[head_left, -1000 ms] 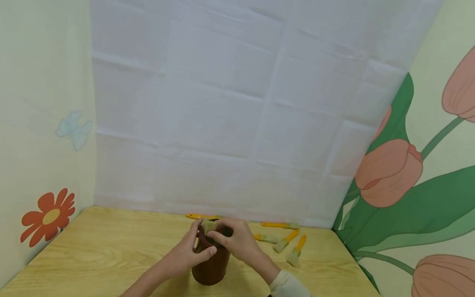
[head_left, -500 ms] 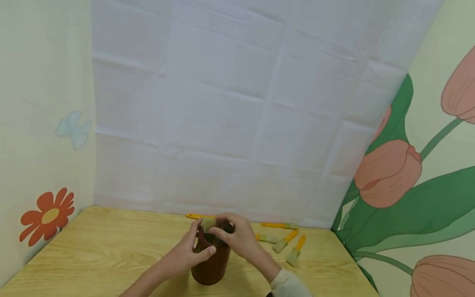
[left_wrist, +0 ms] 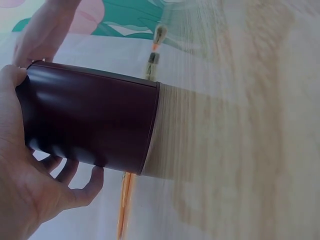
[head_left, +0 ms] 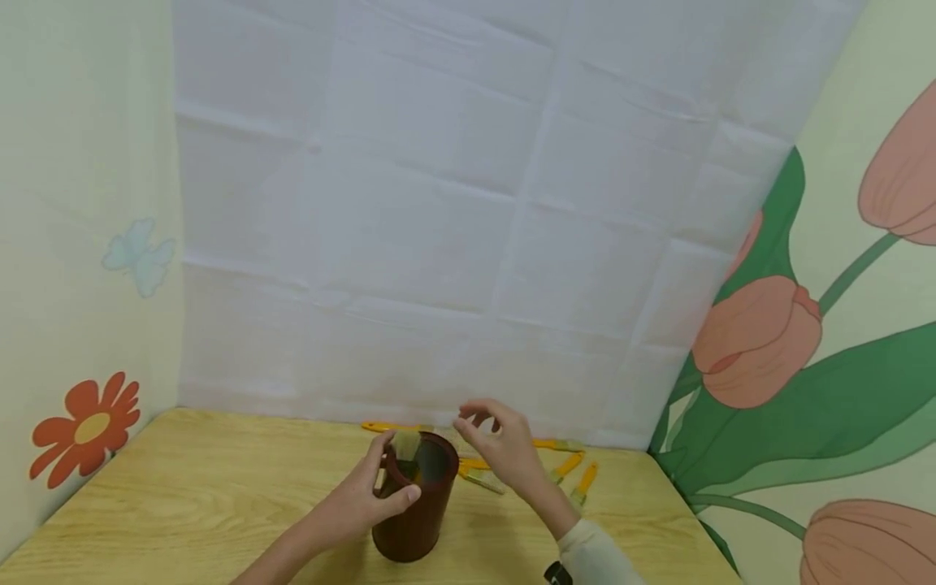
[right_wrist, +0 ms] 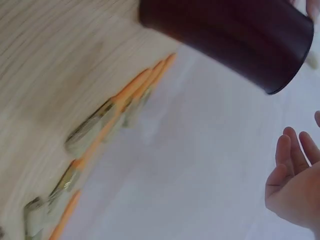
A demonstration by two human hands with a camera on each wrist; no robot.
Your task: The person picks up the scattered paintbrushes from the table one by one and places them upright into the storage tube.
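Note:
A dark brown cylindrical pot (head_left: 408,524) stands upright on the wooden table. My left hand (head_left: 363,497) grips it near the rim, thumb in front and fingers round the far left side; the left wrist view shows this hold on the pot (left_wrist: 90,117). Inside the pot leans a paint brush (head_left: 406,444), its pale bristles up at the left of the rim. Off to the pot's right, my right hand (head_left: 504,447) hovers with loosely bent fingers and nothing in them. In the right wrist view this hand (right_wrist: 297,187) is apart from the pot.
Several orange-handled paint brushes lie behind and right of the pot: one brush (head_left: 387,426) at the back edge, one brush (head_left: 484,481) beside the pot, another brush (head_left: 585,485) farther right. A white sheet (head_left: 439,244) hangs behind the table (head_left: 241,479).
My right hand has let go of the brush and moved up and right, away from the pot's rim. The brush stays in the pot. My left hand keeps its hold.

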